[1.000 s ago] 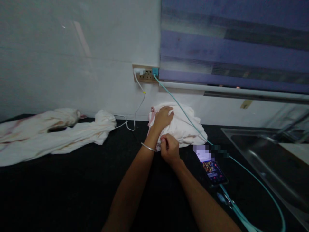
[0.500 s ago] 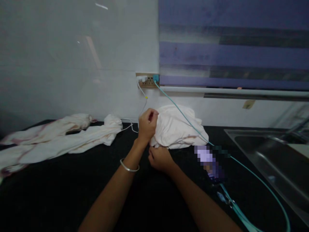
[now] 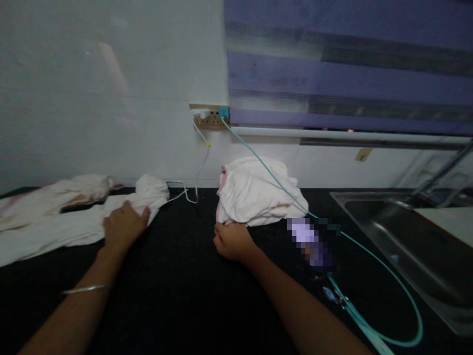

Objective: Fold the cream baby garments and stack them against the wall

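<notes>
Hands now apart: half a second ago both worked at the folded cloth, whereas the left hand [image 3: 123,224] has since swung out to the left and lies on the long cloth [image 3: 74,217], while the right hand [image 3: 231,240] remains at the near edge of the folded cloth [image 3: 254,195].

Left hand: palm down, fingers [image 3: 142,216] loosely spread and pressed flat on the fabric, not pinching it. A thin metal bangle [image 3: 86,289] circles the forearm.

Right hand: fingers curled into a closed fist, knuckles touching the lower left corner of the folded cloth; whether fabric is pinched inside the fist cannot be told.

Long cloth: a pale, soft, crumpled strip with faint reddish streaks, lying on the bench [image 3: 177,276] with its long axis running left to right, its bunched end pointing right toward the wall socket [image 3: 207,117].

Folded cloth: a pale, rumpled mound with a pink edge on its left side, set against the back wall at the middle of the bench.

Bench: flat, matt and black. A thin white cable [image 3: 194,180] hangs from the socket down to the bench between the two cloths. A teal cable [image 3: 281,185] runs from the socket over the folded cloth and loops at lower right. A steel sink [image 3: 399,231] lies at the right.
</notes>
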Demonstrator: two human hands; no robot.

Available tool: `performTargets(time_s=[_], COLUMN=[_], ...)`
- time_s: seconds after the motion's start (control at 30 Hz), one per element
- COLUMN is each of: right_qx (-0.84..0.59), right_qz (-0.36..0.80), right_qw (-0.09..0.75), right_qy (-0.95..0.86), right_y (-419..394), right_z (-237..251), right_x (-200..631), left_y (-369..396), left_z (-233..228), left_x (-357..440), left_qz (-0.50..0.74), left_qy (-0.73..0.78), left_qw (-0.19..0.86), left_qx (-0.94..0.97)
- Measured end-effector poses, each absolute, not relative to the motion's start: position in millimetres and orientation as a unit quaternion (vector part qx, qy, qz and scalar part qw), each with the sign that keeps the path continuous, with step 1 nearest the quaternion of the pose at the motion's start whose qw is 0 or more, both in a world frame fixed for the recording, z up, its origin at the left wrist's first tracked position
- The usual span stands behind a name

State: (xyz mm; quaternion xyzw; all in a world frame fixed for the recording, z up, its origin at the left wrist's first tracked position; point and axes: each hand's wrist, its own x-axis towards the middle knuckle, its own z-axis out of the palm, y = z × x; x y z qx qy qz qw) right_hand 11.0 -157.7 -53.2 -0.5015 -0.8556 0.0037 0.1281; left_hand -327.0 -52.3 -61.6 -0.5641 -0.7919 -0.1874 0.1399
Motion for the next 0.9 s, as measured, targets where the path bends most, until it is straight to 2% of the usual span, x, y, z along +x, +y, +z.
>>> performTargets(time_s=[0.1, 0.2, 0.4, 0.63, 0.9], right_qx=[-0.501, -0.502, -0.502, -0.499, -0.506], right_qz=[-0.003, -0.005, -0.003, -0.011, 0.015], right_qw=[0.137, 0.14, 0.132, 0.143, 0.131], right_qy=[-0.855, -0.853, -0.855, -0.855, -0.852], right_y=[-156.0, -156.0, -156.2, -155.1, -159.7], right_z=[-55.3, -55.6, -54.4, -55.6, -50.6], right_x=[12.2, 13.2, 13.6, 13.9, 14.2], left_y=[-42.9, -42.7, -42.8, -54.0, -101.6], left_z=[-70.7, -71.3, -63.1, -59.5, -51.8], left_x=[-333.2, -331.2, -326.7, -321.8, -294.9], left_qz=[-0.081, -0.053, 0.006, 0.011, -0.032], left_qy=[-0.829, -0.845, -0.85, -0.849, -0.835], left_qw=[0.128, 0.144, 0.098, 0.064, 0.057], left_qx=[-0.538, -0.512, -0.517, -0.524, -0.547])
